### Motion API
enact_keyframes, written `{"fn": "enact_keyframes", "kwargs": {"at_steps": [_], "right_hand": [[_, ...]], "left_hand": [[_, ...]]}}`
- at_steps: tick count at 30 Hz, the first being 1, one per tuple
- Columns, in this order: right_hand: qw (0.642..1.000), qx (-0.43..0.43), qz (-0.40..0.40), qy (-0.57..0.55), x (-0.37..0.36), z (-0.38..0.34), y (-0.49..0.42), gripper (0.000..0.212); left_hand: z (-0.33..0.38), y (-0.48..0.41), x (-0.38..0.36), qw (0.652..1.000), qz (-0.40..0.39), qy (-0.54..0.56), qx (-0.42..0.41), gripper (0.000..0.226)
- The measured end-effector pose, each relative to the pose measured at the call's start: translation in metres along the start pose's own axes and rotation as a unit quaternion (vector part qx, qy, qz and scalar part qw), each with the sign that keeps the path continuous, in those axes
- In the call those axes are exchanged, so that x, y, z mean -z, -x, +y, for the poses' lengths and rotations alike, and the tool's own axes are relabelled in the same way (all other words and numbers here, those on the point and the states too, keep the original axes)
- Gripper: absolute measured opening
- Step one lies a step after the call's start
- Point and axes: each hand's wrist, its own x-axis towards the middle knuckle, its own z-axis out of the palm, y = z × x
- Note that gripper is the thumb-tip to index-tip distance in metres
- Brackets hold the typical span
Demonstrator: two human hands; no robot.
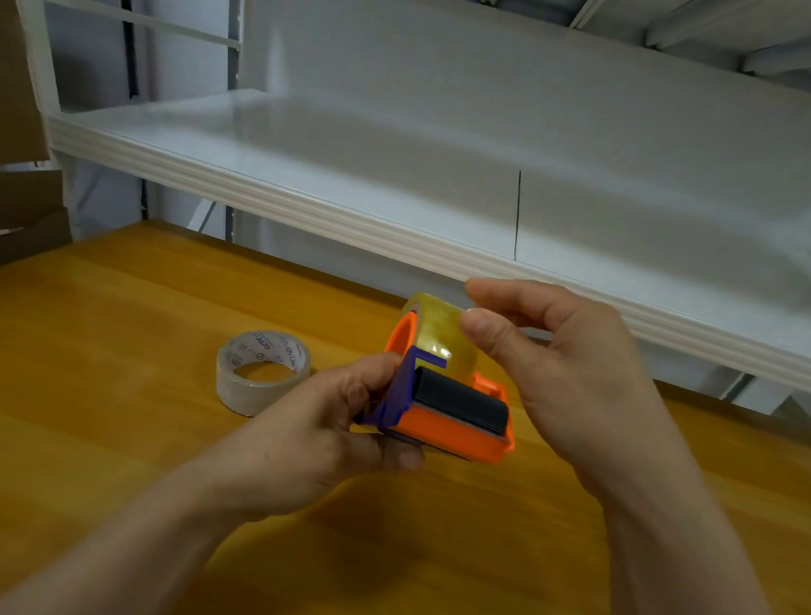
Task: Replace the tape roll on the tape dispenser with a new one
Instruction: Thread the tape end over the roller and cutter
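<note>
Orange and purple tape dispenser held above the table, yellowish clear roll mounted on its hub. Second roll, printed core, lying flat just left.

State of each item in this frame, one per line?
Tape dispenser: held off the table in the left hand.
Yellowish tape roll: mounted on dispenser, pinched by the right hand.
Spare tape roll: lying flat on the table, untouched.
</note>
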Motion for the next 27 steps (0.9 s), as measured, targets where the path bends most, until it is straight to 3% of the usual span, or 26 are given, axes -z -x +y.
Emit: {"fn": "enact_keyframes", "kwargs": {"at_steps": [5,11,21,27], "right_hand": [[0.999,0.009,-0.004,0.033,-0.0027,-0.0001,0.0002,0.025],[0.999,0.031,0.014,0.035,-0.0047,-0.0034,0.0017,0.002],[0.998,0.027,0.006,0.055,-0.0064,-0.0062,0.005,0.006],[0.998,0.004,-0.015,0.055,-0.0067,-0.0062,0.0055,0.006]], "left_hand": [[0.0006,0.0011,0.0004,1.0,-0.011,0.009,0.008,0.041],[0.001,0.0019,-0.0005,1.0,-0.016,-0.005,0.012,0.041],[0.0012,0.0021,-0.002,1.0,-0.006,-0.016,0.027,0.041],[0.0038,0.0046,-0.0067,0.999,-0.034,0.013,0.039,0.054]]}}
